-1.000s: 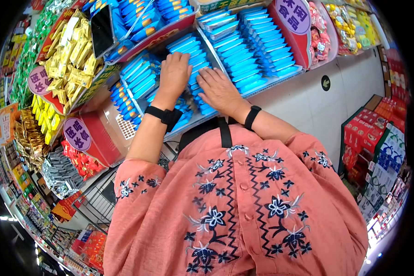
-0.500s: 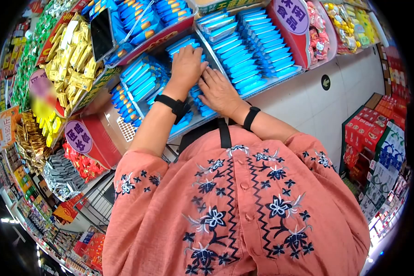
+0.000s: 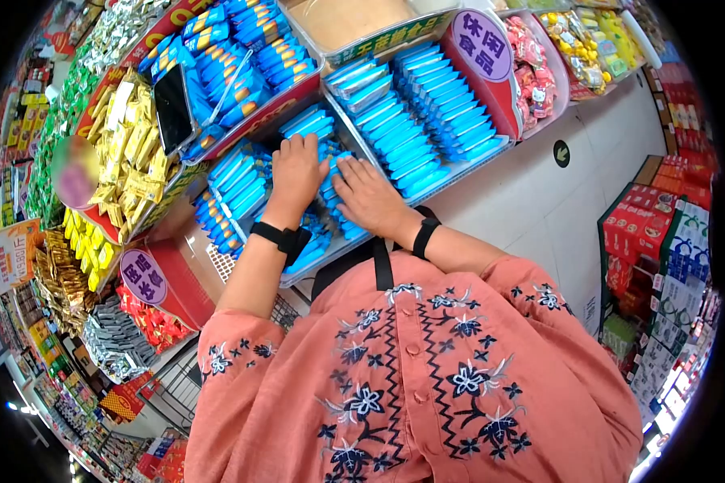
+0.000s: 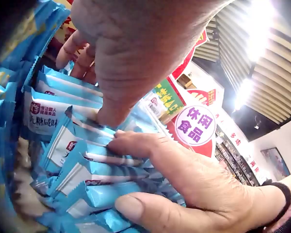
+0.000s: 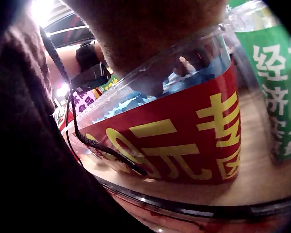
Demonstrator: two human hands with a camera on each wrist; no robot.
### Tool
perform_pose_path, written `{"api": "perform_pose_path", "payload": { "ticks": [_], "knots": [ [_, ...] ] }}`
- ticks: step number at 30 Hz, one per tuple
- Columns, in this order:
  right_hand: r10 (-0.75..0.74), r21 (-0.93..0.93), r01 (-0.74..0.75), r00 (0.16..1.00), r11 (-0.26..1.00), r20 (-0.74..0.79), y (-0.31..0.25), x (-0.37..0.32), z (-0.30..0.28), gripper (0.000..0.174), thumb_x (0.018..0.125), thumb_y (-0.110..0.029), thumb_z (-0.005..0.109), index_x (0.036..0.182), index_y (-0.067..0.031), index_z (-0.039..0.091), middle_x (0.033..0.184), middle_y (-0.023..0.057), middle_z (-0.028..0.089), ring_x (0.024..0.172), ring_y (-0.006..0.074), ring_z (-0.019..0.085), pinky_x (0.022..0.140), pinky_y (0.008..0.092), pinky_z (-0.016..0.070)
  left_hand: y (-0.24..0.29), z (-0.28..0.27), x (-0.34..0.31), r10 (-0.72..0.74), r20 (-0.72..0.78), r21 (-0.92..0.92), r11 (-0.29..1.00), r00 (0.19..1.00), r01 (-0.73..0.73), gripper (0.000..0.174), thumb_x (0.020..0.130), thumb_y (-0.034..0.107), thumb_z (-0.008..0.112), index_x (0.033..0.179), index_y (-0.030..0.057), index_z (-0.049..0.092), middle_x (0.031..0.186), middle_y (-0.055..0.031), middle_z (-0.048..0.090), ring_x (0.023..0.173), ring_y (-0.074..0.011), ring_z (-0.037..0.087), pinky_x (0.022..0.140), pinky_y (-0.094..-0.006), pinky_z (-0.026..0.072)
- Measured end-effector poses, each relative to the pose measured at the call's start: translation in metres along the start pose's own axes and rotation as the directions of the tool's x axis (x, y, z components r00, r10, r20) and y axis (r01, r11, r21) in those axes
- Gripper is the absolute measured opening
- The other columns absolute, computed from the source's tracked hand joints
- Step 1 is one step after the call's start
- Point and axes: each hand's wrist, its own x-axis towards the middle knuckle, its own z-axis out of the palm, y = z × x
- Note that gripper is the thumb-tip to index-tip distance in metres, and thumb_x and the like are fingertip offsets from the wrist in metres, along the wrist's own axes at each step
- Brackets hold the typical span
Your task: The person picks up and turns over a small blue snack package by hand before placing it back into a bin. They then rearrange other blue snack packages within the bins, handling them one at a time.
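Blue snack packets (image 3: 348,229) stand in close rows in a clear bin at the front of the display. My left hand (image 3: 296,177) reaches over one row; in the left wrist view its fingers (image 4: 76,54) go down behind several packets (image 4: 51,112) while the thumb comes down in front. Close beside it, my right hand (image 3: 369,196) rests on the same row with its fingers extended, thumb apart from the index finger. The right wrist view shows mostly a bin wall with a red label (image 5: 174,141), and that hand is dark there.
A bin wall divides this row from more blue packets (image 3: 407,153) on the right. Behind stand blue-and-orange packets (image 3: 234,76) with a phone (image 3: 171,109) on top. Yellow packets (image 3: 129,153) lie to the left, a shopping cart (image 3: 177,390) below them, stacked red boxes (image 3: 640,221) at right.
My left hand first moved right until it met the right hand, then drew back left and nearer, leaving a gap between them. The right hand stays on the packets. The head view has shifted slightly.
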Motion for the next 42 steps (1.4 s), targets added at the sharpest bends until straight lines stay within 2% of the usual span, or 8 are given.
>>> {"api": "perform_pose_path", "payload": {
  "ticks": [4,11,12,16,20,26,37,42],
  "knots": [
    [0.002,-0.006,-0.002,0.999,1.0,0.032,0.0,-0.001,0.002,0.056,0.09,-0.034,0.066,0.129,0.0043,0.055,0.138,0.0281,0.052,0.134,0.0422,0.046,0.115,0.0505,0.0339,-0.008,0.001,0.0,0.057,0.036,0.034,0.998,0.998,-0.058,0.044,0.078,0.029,0.081,0.104,0.0039,0.057,0.094,-0.0149,0.06,0.089,-0.0356,0.062,0.07,-0.0464,0.0515],
    [0.006,0.006,-0.006,1.0,1.0,0.014,0.0,-0.002,0.007,0.055,0.088,-0.033,0.069,0.127,0.0028,0.055,0.138,0.0275,0.053,0.133,0.0415,0.046,0.115,0.0503,0.0338,-0.015,-0.006,-0.013,-0.022,0.071,0.041,0.999,0.997,0.019,0.046,0.076,0.03,0.082,0.102,0.0034,0.055,0.093,-0.0161,0.06,0.086,-0.0359,0.064,0.07,-0.0472,0.0538],
    [0.022,0.027,-0.022,1.0,0.999,0.003,-0.001,-0.003,0.007,0.055,0.085,-0.029,0.073,0.128,0.0008,0.056,0.139,0.0264,0.052,0.134,0.0408,0.047,0.115,0.05,0.0354,-0.016,-0.005,-0.013,-0.025,0.09,0.04,0.999,0.996,0.021,0.046,0.076,0.03,0.082,0.102,0.0032,0.055,0.094,-0.0162,0.06,0.086,-0.036,0.065,0.07,-0.0471,0.0543],
    [-0.003,-0.009,0.003,1.0,1.0,0.004,0.0,-0.003,0.009,0.055,0.088,-0.033,0.068,0.128,0.0019,0.055,0.138,0.0277,0.053,0.133,0.0412,0.047,0.115,0.0503,0.0339,-0.018,0.0,-0.013,0.011,0.126,0.031,0.999,0.992,-0.015,0.048,0.075,0.03,0.082,0.104,0.0026,0.055,0.095,-0.0166,0.06,0.086,-0.0361,0.067,0.071,-0.0467,0.0559],
    [-0.002,-0.01,0.002,1.0,1.0,-0.008,0.0,-0.003,0.012,0.055,0.089,-0.034,0.068,0.128,0.0017,0.055,0.138,0.0278,0.053,0.133,0.0411,0.047,0.115,0.0504,0.0341,-0.024,0.004,-0.012,0.055,0.101,0.037,0.998,0.993,-0.059,0.048,0.075,0.031,0.08,0.104,0.0019,0.056,0.095,-0.0171,0.061,0.086,-0.0366,0.067,0.071,-0.0462,0.0563],
    [0.007,0.0,-0.007,1.0,1.0,-0.003,0.001,-0.004,0.013,0.054,0.089,-0.033,0.068,0.129,0.0011,0.056,0.139,0.0275,0.052,0.133,0.0412,0.047,0.115,0.0506,0.0337,-0.024,-0.011,-0.009,0.024,0.088,-0.079,0.997,0.996,-0.017,0.043,0.076,0.027,0.077,0.103,0.0015,0.056,0.096,-0.0187,0.061,0.088,-0.0385,0.066,0.072,-0.0481,0.0549],
    [0.001,-0.001,-0.001,1.0,1.0,0.021,-0.001,-0.002,0.01,0.053,0.089,-0.032,0.068,0.128,0.001,0.058,0.14,0.0267,0.051,0.134,0.0409,0.046,0.115,0.0497,0.0327,-0.02,0.005,-0.015,0.029,0.017,-0.021,0.999,0.999,-0.029,0.042,0.076,0.027,0.077,0.104,0.0024,0.057,0.095,-0.0173,0.062,0.087,-0.0372,0.065,0.07,-0.0466,0.0531],
    [-0.009,-0.004,0.009,1.0,1.0,0.004,-0.001,-0.002,0.01,0.053,0.088,-0.032,0.069,0.127,0.0015,0.058,0.139,0.0268,0.052,0.133,0.0406,0.046,0.115,0.0493,0.0331,-0.019,-0.014,-0.016,-0.015,-0.079,-0.116,0.993,0.997,0.006,0.046,0.076,0.028,0.078,0.108,0.0014,0.058,0.099,-0.0182,0.062,0.088,-0.0393,0.065,0.072,-0.0466,0.0531]
  ]
}}
